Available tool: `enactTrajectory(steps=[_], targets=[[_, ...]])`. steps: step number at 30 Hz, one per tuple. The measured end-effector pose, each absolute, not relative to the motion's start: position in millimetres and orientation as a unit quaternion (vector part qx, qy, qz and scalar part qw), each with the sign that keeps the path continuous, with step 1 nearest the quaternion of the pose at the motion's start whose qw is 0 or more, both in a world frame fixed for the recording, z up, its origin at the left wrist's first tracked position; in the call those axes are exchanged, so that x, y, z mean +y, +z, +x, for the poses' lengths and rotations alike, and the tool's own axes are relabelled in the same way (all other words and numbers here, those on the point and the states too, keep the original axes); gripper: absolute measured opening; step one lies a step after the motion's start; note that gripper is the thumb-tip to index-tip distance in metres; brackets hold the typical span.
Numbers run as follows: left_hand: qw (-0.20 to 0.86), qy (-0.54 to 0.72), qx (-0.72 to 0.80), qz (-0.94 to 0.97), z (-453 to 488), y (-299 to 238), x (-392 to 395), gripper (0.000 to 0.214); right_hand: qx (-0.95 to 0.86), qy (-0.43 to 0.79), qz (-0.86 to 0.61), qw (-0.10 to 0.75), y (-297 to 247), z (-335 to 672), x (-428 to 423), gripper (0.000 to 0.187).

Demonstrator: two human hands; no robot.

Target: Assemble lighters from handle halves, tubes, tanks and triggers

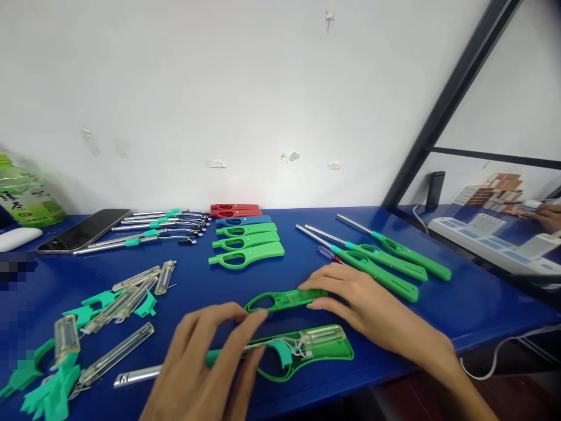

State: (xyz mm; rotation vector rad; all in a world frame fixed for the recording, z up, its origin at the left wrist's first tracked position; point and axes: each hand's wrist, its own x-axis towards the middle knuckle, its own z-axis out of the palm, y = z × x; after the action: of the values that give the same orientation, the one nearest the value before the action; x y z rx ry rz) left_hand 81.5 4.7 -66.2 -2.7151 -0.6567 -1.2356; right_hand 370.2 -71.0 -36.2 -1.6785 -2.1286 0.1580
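Note:
My left hand [205, 362] rests on a half-built green lighter [315, 348] near the table's front edge, thumb and fingers pinching its neck by the metal tube [135, 375]. Inside the open shell lie a clear fuel tank and a teal trigger. My right hand [359, 298] lies over the end of a separate green handle cover [280, 300], fingers curled on it. Both pieces lie on the blue table [460, 304].
Stacked red, blue and green handle shells [245, 240] sit at the middle back, finished green lighters [385, 263] to the right, metal tube assemblies [162, 228] and a phone [83, 230] to the left. Loose clear tanks and teal triggers [109, 304] lie front left. A green bottle [26, 196] stands far left.

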Motion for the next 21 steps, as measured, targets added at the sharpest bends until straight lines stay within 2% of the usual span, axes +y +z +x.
enactTrajectory(steps=[5,10,15,19,21], targets=[[0.104,-0.362,-0.266,-0.887,64,-62,31,0.045,-0.757,0.047,-0.606,0.238,-36,368,-75,0.02],[0.139,-0.353,-0.253,-0.89,65,-59,38,0.038,-0.76,0.011,-0.594,0.263,-39,368,-73,0.013],[0.11,-0.338,-0.204,-0.912,59,-58,34,0.033,-0.759,-0.048,-0.569,0.313,-30,363,-81,0.01],[0.103,-0.345,-0.181,-0.915,38,-57,25,0.057,-0.747,-0.054,-0.551,0.368,-21,353,-92,0.013],[0.091,-0.347,-0.184,-0.915,31,-57,22,0.055,-0.739,-0.046,-0.547,0.391,-20,350,-97,0.02]])
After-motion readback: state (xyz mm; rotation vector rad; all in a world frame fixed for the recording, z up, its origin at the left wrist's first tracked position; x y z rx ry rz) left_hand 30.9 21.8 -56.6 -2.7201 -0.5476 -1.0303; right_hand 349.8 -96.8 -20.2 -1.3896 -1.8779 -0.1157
